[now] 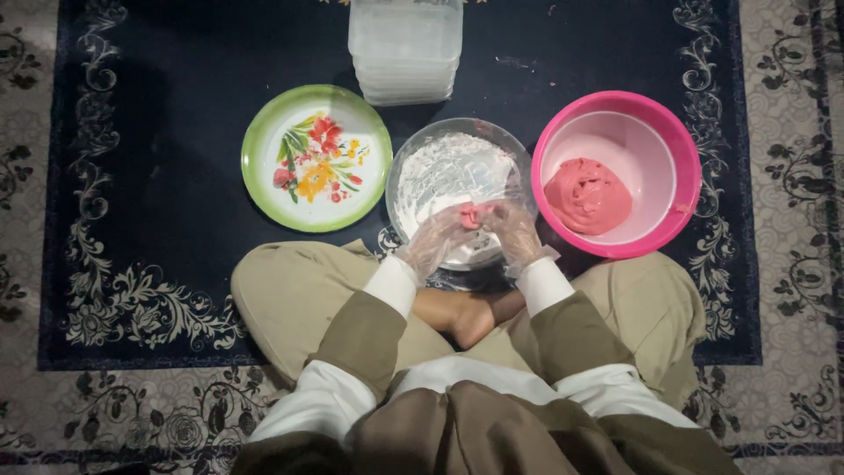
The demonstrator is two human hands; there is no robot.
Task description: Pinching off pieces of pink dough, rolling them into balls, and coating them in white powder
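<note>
A small pink dough piece [472, 215] is pinched between my left hand [435, 239] and my right hand [514, 233], both in thin clear plastic gloves. They hover over the near side of a clear glass bowl [413, 154] coated with white flour. To its right a pink plastic bowl [655, 119] holds a larger lump of pink dough [587, 195]. Left of the glass bowl lies a green-rimmed plate [259, 149] with a floral print, nothing on it.
A stack of clear plastic containers [404, 48] stands behind the glass bowl. Everything rests on a dark blue carpet [158, 132] with pale ornamental borders. My crossed legs in beige trousers [290, 303] fill the near side.
</note>
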